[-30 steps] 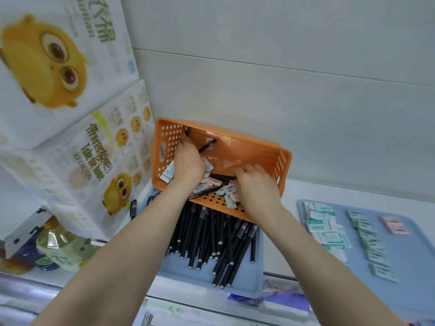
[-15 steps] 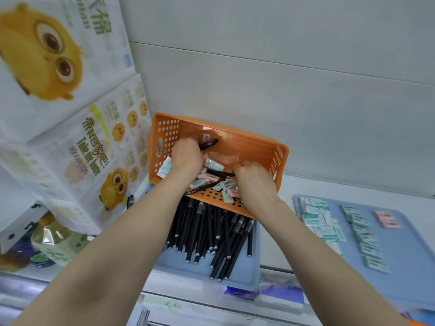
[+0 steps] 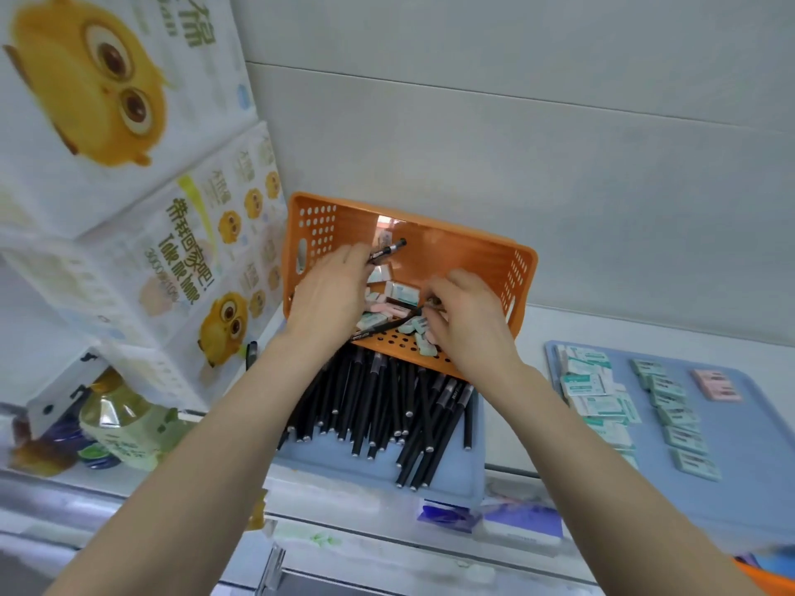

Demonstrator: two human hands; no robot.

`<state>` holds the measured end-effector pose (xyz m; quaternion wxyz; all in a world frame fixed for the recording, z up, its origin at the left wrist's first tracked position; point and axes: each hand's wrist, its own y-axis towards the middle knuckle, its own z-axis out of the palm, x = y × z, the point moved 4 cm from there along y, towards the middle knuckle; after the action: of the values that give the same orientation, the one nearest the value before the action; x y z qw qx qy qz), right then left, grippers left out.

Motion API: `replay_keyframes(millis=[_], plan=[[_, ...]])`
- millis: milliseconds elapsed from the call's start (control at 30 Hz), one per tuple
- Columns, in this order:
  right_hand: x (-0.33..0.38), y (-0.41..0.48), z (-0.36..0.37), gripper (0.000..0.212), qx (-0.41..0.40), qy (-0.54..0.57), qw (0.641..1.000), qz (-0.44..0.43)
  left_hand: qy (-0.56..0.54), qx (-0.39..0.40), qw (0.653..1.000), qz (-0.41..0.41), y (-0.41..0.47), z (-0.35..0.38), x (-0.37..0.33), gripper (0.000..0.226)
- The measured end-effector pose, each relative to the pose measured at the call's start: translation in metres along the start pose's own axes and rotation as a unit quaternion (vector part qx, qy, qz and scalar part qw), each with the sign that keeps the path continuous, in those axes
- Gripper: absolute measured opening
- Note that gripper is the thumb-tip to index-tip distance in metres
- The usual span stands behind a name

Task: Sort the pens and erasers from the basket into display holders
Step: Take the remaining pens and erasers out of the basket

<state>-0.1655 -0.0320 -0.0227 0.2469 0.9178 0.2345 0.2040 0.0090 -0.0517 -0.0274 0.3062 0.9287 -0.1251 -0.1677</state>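
Nearest, in front of basket (image 3: 473,255): blue tray (image 3: 451,475) carrying a heap of black pens (image 3: 378,406), roughly parallel, a few crossed. Their far ends run under the basket's front edge.

Right of basket: 2nd tray (image 3: 757,445) with erasers (image 3: 589,385) laid in rows, mostly green-and-white, 1 pink at the far side.

Both forearms reach over the pens into the basket. It is orange and perforated, and looks tipped up toward the viewer.

Left hand (image 3: 331,294), in basket's left half: fingers curled, pinching 1 pen (image 3: 387,251), which sticks out toward the basket's back wall.

Right hand (image 3: 469,320), in basket's right half: fingers bent down into the loose stock. Fingertips hidden; cannot tell whether they pinch anything.

Between the hands, on basket floor: loose erasers (image 3: 402,290), green and pink, jumbled, plus 1 slanted pen (image 3: 383,328) lying across them.

Handling, as judgement: pens are light, stiff and smooth, and likely roll. Best taken mid-barrel, thumb against 2 fingers, then laid parallel to the heap. Erasers are light, small and slightly grippy under their sleeves. Best pinched across the short sides, 1 at a time. Neither looks fragile.

Left of basket: stacked cartons (image 3: 172,273) printed with yellow owls, and a bottle (image 3: 124,423) below them. Behind basket: pale wall.
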Motion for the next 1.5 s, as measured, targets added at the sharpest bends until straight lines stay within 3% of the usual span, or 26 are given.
replay_keyframes(millis=[167,300,433,567,667,767,833,933,1000,1067,1200,1500], plan=[[0.031,0.003,0.036,0.021,0.104,0.014,0.988,-0.112,-0.11,-0.006,0.99,-0.09,-0.012,-0.019,0.008,0.008],[0.041,0.0,0.066,0.025,0.181,-0.009,0.977,-0.116,-0.162,0.009,0.978,-0.131,-0.024,-0.029,0.012,0.01],[0.042,-0.002,0.055,0.018,0.1,0.002,0.988,-0.114,-0.24,0.009,0.949,-0.205,-0.038,-0.033,0.02,0.015],[0.039,0.003,0.012,0.017,-0.054,0.139,0.989,0.002,-0.306,0.031,0.927,-0.214,-0.042,-0.032,0.008,0.019],[0.041,0.008,-0.002,0.017,-0.035,0.376,0.916,0.133,-0.287,0.066,0.942,-0.162,-0.038,-0.028,-0.013,0.015],[0.036,0.012,0.0,0.023,0.028,0.493,0.846,0.202,-0.245,0.055,0.958,-0.139,-0.032,-0.028,-0.022,0.007],[0.026,0.012,0.004,0.034,0.096,0.441,0.857,0.247,-0.181,0.043,0.973,-0.14,-0.029,-0.028,-0.017,0.013],[0.004,0.015,0.011,0.033,0.156,0.093,0.961,0.21,-0.112,0.064,0.978,-0.162,-0.03,-0.024,-0.005,0.025],[-0.005,0.016,0.022,0.039,0.225,-0.092,0.948,0.205,-0.083,0.095,0.979,-0.16,-0.032,-0.019,-0.001,0.036],[-0.011,0.015,0.03,0.04,0.293,-0.177,0.913,0.223,-0.047,0.118,0.981,-0.146,-0.034,-0.013,0.001,0.041],[-0.017,0.017,0.035,0.039,0.303,-0.24,0.897,0.215,-0.021,0.135,0.984,-0.118,-0.036,-0.002,0.004,0.041],[-0.022,0.023,0.038,0.03,0.294,-0.247,0.901,0.203,-0.035,0.147,0.979,-0.136,-0.037,0.004,0.004,0.04]])
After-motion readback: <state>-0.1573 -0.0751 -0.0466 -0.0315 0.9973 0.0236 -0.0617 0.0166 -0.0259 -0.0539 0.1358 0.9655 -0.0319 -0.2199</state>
